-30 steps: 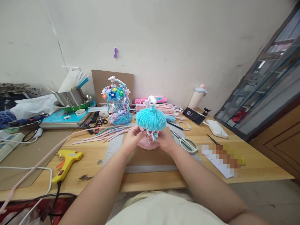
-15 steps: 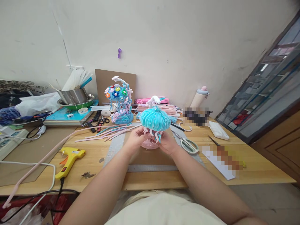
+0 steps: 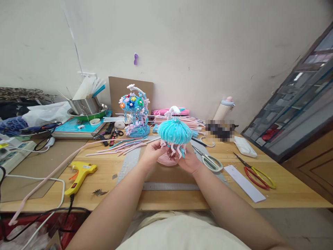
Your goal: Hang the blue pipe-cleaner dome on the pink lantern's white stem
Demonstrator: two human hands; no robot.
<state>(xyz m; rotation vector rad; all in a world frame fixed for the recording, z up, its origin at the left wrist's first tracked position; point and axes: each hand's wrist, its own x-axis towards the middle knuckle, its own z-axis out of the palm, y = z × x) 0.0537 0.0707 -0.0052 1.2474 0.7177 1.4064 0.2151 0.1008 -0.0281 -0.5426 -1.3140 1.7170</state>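
Observation:
A jellyfish made of pipe cleaners hangs upright from a white curved stem, with a turquoise ribbed cap and pink, white and blue tentacles. Below it is a round pink base. My left hand is closed at the left side of the tentacles, thumb pointing inward. On the other side, my right hand is closed around the lower tentacles, its fingertips partly hidden behind them. Behind and to the left stands a similar blue jellyfish decoration covered in coloured flowers.
A yellow glue gun lies at left, near loose pipe cleaners. Pale-green-handled scissors and red-and-yellow-handled scissors lie at right, with a white strip between them. Bundled pink pipe cleaners and a bottle stand behind.
The view has shifted slightly, so everything sits a little further right. My hands keep hold of the jellyfish, and its tentacles show a bit more plainly.

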